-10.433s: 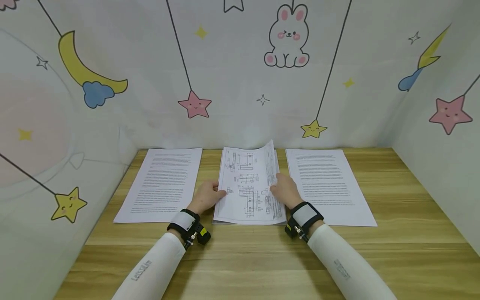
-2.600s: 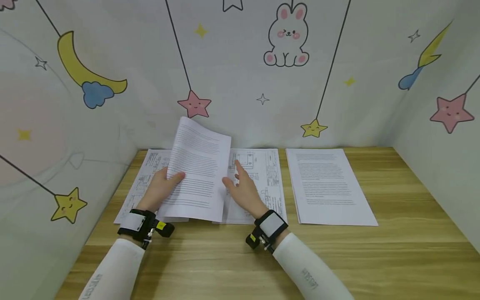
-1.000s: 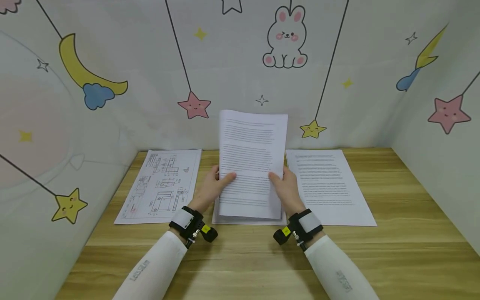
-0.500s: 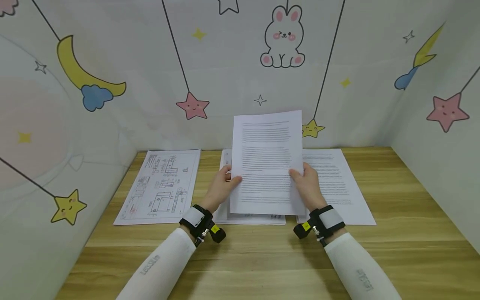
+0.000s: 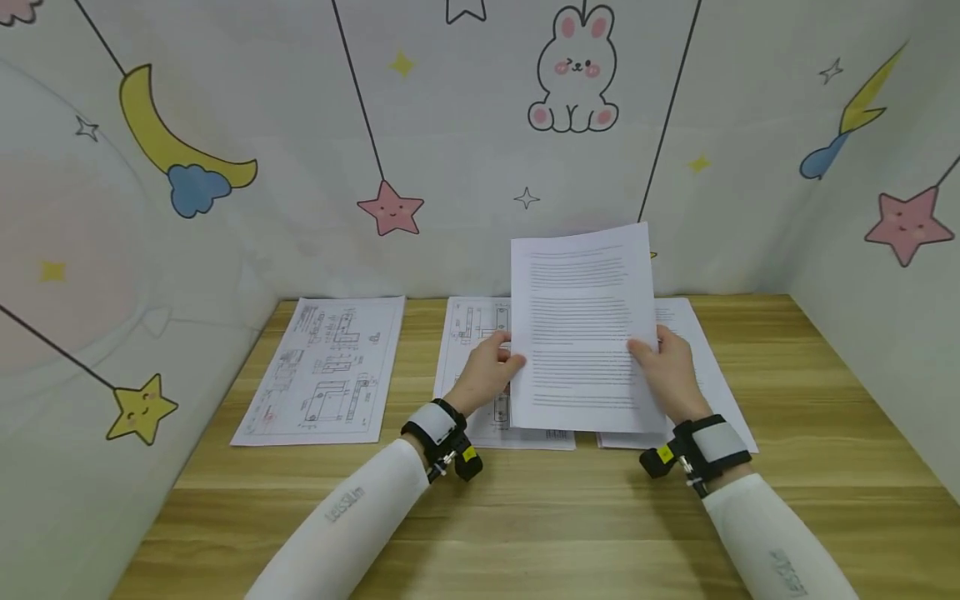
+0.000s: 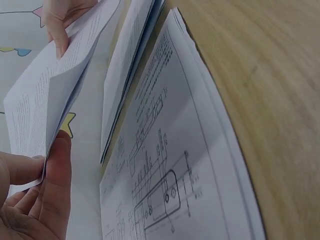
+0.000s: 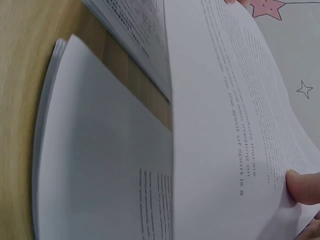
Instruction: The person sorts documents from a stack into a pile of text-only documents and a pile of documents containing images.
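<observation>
My left hand [image 5: 486, 371] pinches the left edge of a white printed text page [image 5: 577, 333], thumb in front and fingers behind. At its right edge my right hand [image 5: 669, 375] grips the page the same way. The page stands raised and tilted, overlapping the middle and right stacks in the head view. Beneath it, the right paper stack [image 7: 100, 150] with printed text lies partly hidden. The middle stack [image 6: 165, 165] shows a technical drawing on top. In the right wrist view, my right thumb [image 7: 302, 187] presses on the text side.
Another paper stack [image 5: 322, 375], with a technical drawing on top, lies at the left of the wooden table [image 5: 525, 517]. A white wall cloth [image 5: 465, 125] with cartoon stars and a rabbit rises behind the table's back edge.
Text topped the left stack at first; a drawing tops it now. The right hand, unfolded 2.6 s ago, now grips the page too. Both hands have carried it rightward from the middle stack.
</observation>
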Demonstrator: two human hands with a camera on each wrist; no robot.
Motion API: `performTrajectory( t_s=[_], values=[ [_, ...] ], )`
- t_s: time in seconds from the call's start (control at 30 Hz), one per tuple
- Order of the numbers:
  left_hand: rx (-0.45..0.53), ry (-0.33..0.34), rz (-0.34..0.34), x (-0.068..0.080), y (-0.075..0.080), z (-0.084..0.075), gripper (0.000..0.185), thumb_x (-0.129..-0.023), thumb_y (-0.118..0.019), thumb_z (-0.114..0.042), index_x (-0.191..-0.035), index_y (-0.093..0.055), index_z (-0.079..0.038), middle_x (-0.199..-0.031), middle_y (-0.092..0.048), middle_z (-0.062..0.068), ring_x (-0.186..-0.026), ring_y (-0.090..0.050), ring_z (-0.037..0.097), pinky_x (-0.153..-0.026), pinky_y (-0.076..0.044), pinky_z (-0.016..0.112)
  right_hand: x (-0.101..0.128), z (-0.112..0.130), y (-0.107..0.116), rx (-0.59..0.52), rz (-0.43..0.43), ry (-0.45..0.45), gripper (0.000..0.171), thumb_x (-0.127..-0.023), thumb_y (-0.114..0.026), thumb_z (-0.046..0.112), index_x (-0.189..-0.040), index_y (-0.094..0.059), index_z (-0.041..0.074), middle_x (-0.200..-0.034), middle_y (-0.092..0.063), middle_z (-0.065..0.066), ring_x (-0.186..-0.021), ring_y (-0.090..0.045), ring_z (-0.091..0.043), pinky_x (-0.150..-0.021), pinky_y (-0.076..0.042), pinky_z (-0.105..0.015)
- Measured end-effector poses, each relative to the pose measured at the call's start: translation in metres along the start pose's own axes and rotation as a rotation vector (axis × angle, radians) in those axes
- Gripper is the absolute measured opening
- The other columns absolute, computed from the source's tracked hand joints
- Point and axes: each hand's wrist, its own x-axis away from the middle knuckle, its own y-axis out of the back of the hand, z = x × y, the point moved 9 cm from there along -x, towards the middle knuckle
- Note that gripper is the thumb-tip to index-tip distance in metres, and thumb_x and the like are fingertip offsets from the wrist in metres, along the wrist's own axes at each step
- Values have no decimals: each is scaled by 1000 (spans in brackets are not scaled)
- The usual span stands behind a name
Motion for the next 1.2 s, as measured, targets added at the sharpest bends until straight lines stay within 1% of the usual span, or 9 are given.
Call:
performTrajectory(
  t_s=[0.2, 0.27, 0.37, 0.43, 0.6, 0.7, 0.8, 0.97, 1.2],
  values=[
    [-33, -12, 39, -5, -28, -16, 52, -102, -53, -18, -149, -39, -2, -112, -67, 16, -65, -64, 15, -62, -58, 33, 2, -14, 26, 89, -14, -21, 51, -104, -45, 31, -143, -43, -2, -125, -59, -23, -98, -58, -25, -74, -47, -27],
    [-47, -9, 45, -5, -38, -19, 52, -102, -53, -17, -149, -39, -2, -108, -68, 15, -59, -63, 16, -59, -56, 29, 4, -21, 34, 104, -2, -39, 56, -105, -44, 31, -147, -37, -4, -133, -55, -27, -106, -58, -32, -82, -50, -35],
    [-64, 2, 43, -4, -53, -22, 51, -101, -55, -17, -148, -41, -1, -101, -69, 12, -54, -63, 16, -53, -51, 23, 6, -32, 41, 104, 28, -68, 63, -105, -42, 31, -152, -26, -8, -143, -46, -33, -118, -53, -39, -97, -48, -50],
    [-61, 16, 33, -4, -60, -22, 50, -100, -56, -17, -146, -45, -1, -96, -70, 10, -52, -64, 15, -51, -50, 21, 7, -39, 43, 99, 37, -84, 65, -105, -42, 29, -153, -21, -10, -146, -42, -34, -121, -51, -40, -99, -46, -53],
    [-17, 41, -17, -4, -67, -18, 41, -98, -62, -19, -134, -57, 0, -86, -72, 7, -49, -62, 11, -50, -51, 20, 4, -49, 48, 100, 14, -100, 63, -105, -44, 26, -152, -23, -9, -144, -45, -33, -115, -53, -36, -93, -47, -46],
    [-10, 52, -28, -5, -70, -16, 38, -97, -61, -18, -131, -60, 0, -80, -70, 4, -48, -60, 9, -48, -48, 19, 3, -53, 50, 99, 7, -116, 63, -105, -45, 26, -153, -23, -9, -146, -43, -33, -120, -51, -38, -98, -46, -51],
    [-19, 58, -22, -5, -80, -17, 39, -97, -59, -14, -132, -60, 0, -75, -68, 1, -46, -58, 8, -47, -46, 17, 3, -60, 55, 113, 1, -134, 62, -105, -45, 24, -152, -24, -10, -147, -41, -35, -124, -48, -41, -103, -42, -57],
    [-38, 47, -14, -8, -91, -23, 43, -94, -57, -9, -136, -58, -1, -67, -61, -3, -44, -55, 8, -49, -44, 16, -1, -71, 61, 145, -15, -148, 58, -104, -45, 20, -150, -28, -11, -145, -43, -35, -124, -48, -42, -104, -41, -59],
    [-69, 59, -17, -14, -99, -23, 38, -95, -62, -12, -132, -62, -5, -74, -69, 0, -47, -59, 8, -50, -47, 17, -9, -74, 67, 224, -38, -140, 55, -101, -47, 15, -147, -34, -11, -139, -47, -36, -117, -52, -42, -96, -45, -56]
  ],
)
